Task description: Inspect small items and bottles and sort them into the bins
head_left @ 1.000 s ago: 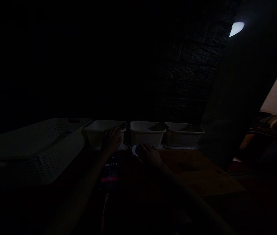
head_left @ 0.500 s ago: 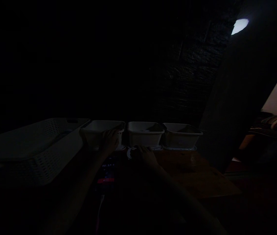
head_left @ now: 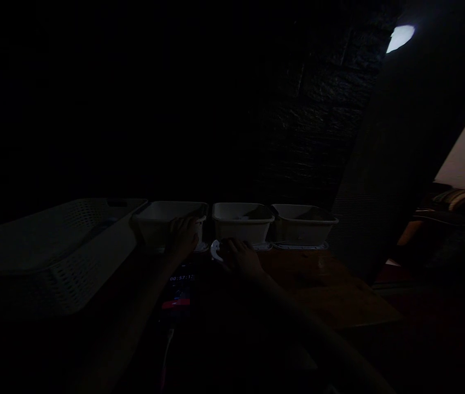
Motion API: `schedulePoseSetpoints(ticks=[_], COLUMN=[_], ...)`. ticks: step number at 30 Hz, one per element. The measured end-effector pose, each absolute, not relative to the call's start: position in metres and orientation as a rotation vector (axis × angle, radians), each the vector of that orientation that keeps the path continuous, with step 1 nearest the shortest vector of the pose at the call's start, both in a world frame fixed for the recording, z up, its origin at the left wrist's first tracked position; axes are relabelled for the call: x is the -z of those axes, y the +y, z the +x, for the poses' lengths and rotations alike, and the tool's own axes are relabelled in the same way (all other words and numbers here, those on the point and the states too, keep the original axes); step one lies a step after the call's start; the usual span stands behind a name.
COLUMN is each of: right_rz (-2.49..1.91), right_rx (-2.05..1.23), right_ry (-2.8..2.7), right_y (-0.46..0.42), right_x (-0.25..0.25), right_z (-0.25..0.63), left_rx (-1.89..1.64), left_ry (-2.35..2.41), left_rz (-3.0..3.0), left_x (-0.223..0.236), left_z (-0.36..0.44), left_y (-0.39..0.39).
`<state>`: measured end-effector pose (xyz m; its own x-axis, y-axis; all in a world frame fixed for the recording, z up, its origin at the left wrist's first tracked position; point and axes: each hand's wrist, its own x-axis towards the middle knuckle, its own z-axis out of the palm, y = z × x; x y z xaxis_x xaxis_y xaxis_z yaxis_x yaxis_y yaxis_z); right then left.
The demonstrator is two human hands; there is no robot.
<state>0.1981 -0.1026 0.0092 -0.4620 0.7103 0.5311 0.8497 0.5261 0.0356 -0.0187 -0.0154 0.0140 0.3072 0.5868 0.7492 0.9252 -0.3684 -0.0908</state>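
Observation:
The scene is very dark. My left hand (head_left: 182, 238) is at the front of the left white tub (head_left: 154, 227), its fingers bent over the near rim and their tips hard to make out. In front of the middle white tub (head_left: 243, 229), my right hand (head_left: 243, 258) is closed on a small white curved piece (head_left: 216, 250), shaped like a hook. Only the curved end sticks out left of the fingers; the rest is hidden. A third white tub (head_left: 306, 227) stands to the right. Something pale lies inside the middle tub, too dim to name.
A large white perforated basket (head_left: 105, 257) stands at the left, with dim contents. A phone (head_left: 177, 301) with a lit timer and a cable (head_left: 168, 347) lies between my forearms. The wooden tabletop (head_left: 331, 295) ends at the right. Behind is a dark textured wall (head_left: 310, 126).
My right hand has risen slightly, and the white curved piece now shows more clearly beside its fingers. My left hand stays at the left tub. The view has shifted a little.

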Motion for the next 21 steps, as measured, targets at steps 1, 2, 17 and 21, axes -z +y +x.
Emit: schedulePoseSetpoints(ticks=[1,2,17,21], right_rz=[-1.256,-1.225,-0.846,-1.034], right_rx=[0.398,0.388,0.104,0.019], right_ry=[-2.302,-2.290,-1.410,-1.575], right_y=[-0.104,-0.105,-0.001,0.041], right_x=[-0.015,-0.021,-0.200,-0.181], right_z=[0.196,0.194,0.211,0.205], left_rx=[0.850,0.844,0.826,0.837], left_ry=[-1.339,-1.334,-1.371,-1.341], left_rz=[-2.060,-2.058,-2.080,-2.066], left_x=[-0.013,-0.012,-0.014,-0.008], left_z=[-0.020,-0.021,-0.020,-0.019], left_y=[-0.014,-0.013,-0.014,-0.013])
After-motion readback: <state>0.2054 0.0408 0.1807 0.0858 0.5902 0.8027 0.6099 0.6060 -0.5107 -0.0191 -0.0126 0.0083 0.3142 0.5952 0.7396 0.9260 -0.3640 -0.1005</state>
